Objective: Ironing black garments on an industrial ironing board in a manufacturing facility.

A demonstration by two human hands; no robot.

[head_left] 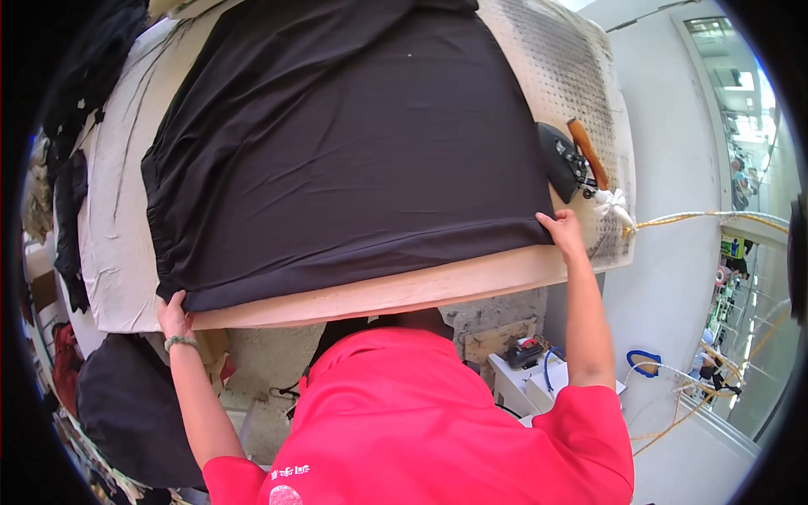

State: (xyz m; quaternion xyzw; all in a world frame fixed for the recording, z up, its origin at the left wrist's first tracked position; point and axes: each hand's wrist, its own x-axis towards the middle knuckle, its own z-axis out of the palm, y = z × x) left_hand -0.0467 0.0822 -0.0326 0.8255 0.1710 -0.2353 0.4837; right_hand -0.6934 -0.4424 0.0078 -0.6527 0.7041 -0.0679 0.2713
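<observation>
I have the black garment [353, 143] spread flat across the ironing table [118, 252], my left hand [174, 316] pinching its near-left corner and my right hand [560, 231] gripping the near-right corner. To do this well, I'd pull both corners evenly along the near edge, clear of the iron [566, 160] at the right edge.

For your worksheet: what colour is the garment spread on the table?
Black, the garment in the head view.

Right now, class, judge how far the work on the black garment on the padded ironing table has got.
Done: the black fabric garment lies spread over the padded white ironing table, mostly smooth. In hand: the left hand and right hand hold its near corners at the table edge. Left: the black iron with the wooden handle stands idle beside it; gathers remain at the left edge.
</observation>
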